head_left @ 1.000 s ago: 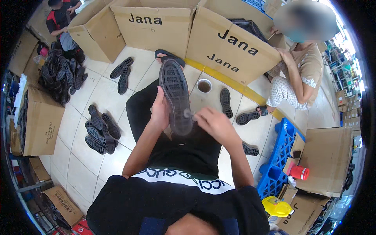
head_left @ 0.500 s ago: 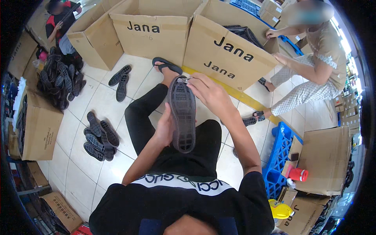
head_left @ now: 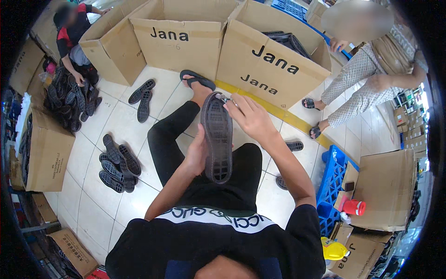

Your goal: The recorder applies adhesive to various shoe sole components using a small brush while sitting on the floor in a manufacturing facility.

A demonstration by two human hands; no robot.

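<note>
A dark shoe sole [head_left: 217,139] stands lengthwise in front of me, its hollow ribbed side showing. My left hand [head_left: 197,151] grips its left edge, thumb along the rim and the other fingers hidden behind it. At the sole's far end, my right hand [head_left: 252,120] is closed around a small silvery metal tool [head_left: 226,99], which meets the rim there. The fingers cover most of this tool, so its exact kind is unclear.
Several soles [head_left: 119,162] lie on the tiles at left, near a pair [head_left: 142,99] and a large heap [head_left: 69,95]. Cardboard boxes [head_left: 179,49] line the far side. A blue pallet [head_left: 335,179] with a red jug [head_left: 354,207] stands right. Two people work beyond.
My right hand has shifted slightly right with the tool; the sole barely moves. The person at far left has reached down to the heap. The person at right has drawn back from the box.
</note>
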